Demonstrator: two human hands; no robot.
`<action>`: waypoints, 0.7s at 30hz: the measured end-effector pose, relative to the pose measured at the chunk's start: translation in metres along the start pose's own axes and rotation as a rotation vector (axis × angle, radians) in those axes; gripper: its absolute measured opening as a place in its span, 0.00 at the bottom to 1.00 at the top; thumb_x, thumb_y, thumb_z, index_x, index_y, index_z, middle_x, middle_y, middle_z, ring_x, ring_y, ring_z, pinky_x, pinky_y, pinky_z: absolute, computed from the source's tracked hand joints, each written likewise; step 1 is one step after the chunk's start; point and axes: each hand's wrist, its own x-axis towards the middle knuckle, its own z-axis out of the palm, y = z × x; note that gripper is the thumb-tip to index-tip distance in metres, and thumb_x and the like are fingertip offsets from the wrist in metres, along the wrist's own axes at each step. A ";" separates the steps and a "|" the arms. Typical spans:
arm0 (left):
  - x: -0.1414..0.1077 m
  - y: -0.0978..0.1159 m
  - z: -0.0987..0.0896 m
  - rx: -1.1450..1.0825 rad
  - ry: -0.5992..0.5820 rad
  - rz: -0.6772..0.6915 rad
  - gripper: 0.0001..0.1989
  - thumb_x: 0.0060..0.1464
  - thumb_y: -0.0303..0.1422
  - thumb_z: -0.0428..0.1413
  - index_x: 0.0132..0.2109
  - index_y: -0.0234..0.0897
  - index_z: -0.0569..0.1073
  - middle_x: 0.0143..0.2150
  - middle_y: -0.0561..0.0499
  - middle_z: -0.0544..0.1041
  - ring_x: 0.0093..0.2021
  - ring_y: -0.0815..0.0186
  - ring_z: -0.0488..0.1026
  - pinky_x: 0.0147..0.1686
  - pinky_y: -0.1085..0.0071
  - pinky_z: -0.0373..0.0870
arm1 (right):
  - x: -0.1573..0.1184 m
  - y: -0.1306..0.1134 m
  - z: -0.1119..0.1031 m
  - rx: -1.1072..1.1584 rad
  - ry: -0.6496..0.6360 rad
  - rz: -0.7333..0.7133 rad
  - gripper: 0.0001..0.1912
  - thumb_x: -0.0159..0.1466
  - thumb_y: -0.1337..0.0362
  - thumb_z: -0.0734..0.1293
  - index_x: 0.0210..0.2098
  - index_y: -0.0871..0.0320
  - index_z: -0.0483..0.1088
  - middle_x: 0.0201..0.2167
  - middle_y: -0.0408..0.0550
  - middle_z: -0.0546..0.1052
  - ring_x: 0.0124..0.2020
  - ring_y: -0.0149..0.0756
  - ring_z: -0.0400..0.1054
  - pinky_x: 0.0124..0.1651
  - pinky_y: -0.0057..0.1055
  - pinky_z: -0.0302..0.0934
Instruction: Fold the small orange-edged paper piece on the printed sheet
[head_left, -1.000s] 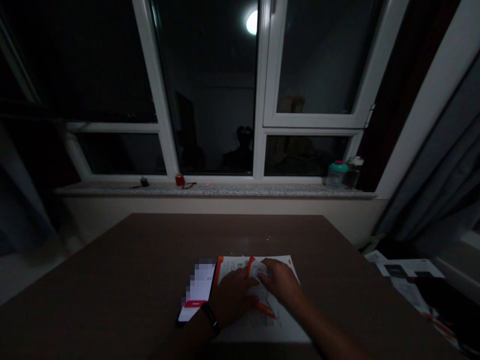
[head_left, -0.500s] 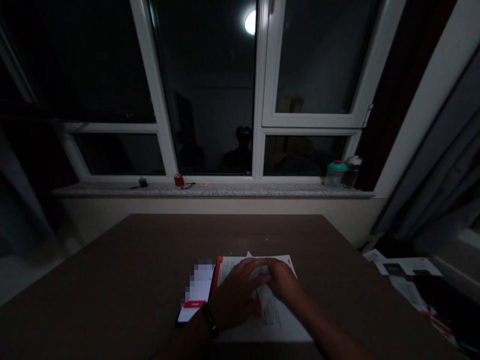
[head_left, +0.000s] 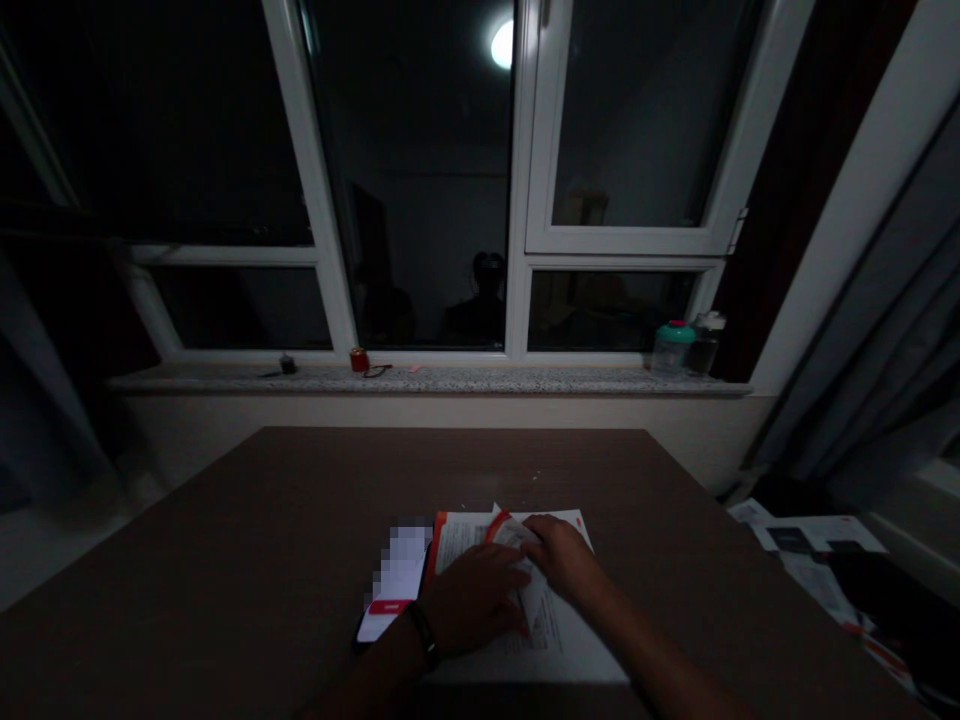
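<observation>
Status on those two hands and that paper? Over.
Left hand and right hand at red-edged paper, grip unclear. Printed sheet beneath. Lit phone close left, possibly in the way.

folded paper (head_left: pixel 513 532) | white, red-edged | partly hidden | atop printed sheet (head_left: pixel 559 662)

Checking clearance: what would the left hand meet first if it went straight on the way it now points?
The left hand would likely meet the red-edged paper at its fingertips, then the right hand; depth is unclear.
</observation>
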 end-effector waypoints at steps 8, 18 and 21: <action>0.001 0.005 0.007 0.029 -0.042 -0.025 0.21 0.63 0.46 0.56 0.57 0.39 0.70 0.61 0.43 0.70 0.58 0.51 0.68 0.57 0.52 0.63 | -0.006 -0.013 -0.006 -0.041 0.045 0.026 0.16 0.58 0.72 0.63 0.44 0.57 0.75 0.44 0.50 0.79 0.48 0.40 0.70 0.51 0.29 0.58; 0.002 0.019 0.000 -0.032 -0.060 -0.042 0.26 0.61 0.46 0.58 0.62 0.43 0.63 0.58 0.47 0.71 0.57 0.54 0.67 0.56 0.59 0.64 | -0.003 -0.011 0.003 -0.131 0.041 0.057 0.19 0.62 0.71 0.61 0.51 0.60 0.72 0.48 0.54 0.77 0.50 0.42 0.70 0.54 0.30 0.58; 0.002 0.019 0.001 -0.033 -0.055 -0.053 0.25 0.62 0.44 0.58 0.61 0.41 0.63 0.58 0.46 0.71 0.57 0.54 0.67 0.56 0.58 0.64 | -0.003 -0.010 0.003 -0.133 0.032 0.052 0.19 0.62 0.71 0.61 0.51 0.60 0.71 0.48 0.54 0.77 0.51 0.42 0.70 0.54 0.30 0.58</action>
